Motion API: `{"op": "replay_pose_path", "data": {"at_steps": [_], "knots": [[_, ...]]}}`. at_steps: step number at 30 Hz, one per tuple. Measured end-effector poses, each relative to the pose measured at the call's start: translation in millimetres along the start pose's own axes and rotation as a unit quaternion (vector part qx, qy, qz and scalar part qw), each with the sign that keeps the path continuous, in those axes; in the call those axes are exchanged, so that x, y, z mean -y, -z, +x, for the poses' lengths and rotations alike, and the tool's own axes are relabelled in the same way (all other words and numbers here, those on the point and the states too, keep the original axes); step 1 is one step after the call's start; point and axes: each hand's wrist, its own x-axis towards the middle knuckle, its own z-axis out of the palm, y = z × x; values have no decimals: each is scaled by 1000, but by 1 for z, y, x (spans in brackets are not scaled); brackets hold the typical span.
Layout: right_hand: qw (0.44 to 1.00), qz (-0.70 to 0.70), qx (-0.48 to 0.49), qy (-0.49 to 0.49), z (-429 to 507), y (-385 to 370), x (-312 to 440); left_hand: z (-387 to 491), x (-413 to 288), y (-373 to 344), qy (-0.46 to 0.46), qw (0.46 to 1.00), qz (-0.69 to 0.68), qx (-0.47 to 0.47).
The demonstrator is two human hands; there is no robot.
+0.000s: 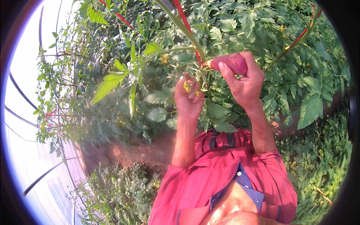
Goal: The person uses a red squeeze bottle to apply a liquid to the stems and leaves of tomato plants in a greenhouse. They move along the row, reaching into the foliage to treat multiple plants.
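Observation:
My right hand (244, 80) grips a small red squeeze bottle (229, 63) lying nearly level, its yellow-orange nozzle pointing left. The nozzle tip is close beside a tomato stem (199, 49); I cannot tell whether they touch. Just below and to the left, my left hand (189, 94) has its fingers curled around a truss of yellow tomato flowers (186, 87), palm turned up. Part of the truss is hidden by the fingers. Thin green flower stalks (194, 68) spread between the hands. A red twine (184, 18) runs down along the main stem.
Dense tomato foliage (225, 112) fills the space ahead and around both hands. A leafy side shoot (112, 83) reaches out to the left. Another stem with red twine (298, 40) leans at the right. Greenhouse film (25, 135) and dark poles stand at the left, with bare soil (132, 152) below.

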Motion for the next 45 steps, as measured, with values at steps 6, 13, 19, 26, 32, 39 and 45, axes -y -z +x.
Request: {"op": "replay_pose_path", "data": {"at_steps": [6, 13, 19, 26, 32, 39, 45], "knots": [[1000, 16, 6, -20, -1, 0, 1, 2, -5, -3, 15, 998, -34, 41], [998, 36, -7, -43, -3, 5, 5, 7, -9, -4, 28, 995, -79, 46], [989, 118, -39, -85, -9, 16, -2, 10, -9, -1, 34, 995, -66, 63], [962, 195, -111, -158, -22, 53, -16, 8, -9, 17, 72, 991, -7, 116], [959, 51, -246, -131, -12, 109, -57, -6, -9, 23, 44, 997, -9, 62], [931, -254, -259, -43, 26, 159, -114, -16, -12, 33, 59, 996, -31, 62], [903, -384, -191, -28, 51, 167, -140, -23, -14, 44, 52, 995, -60, 62]]}}
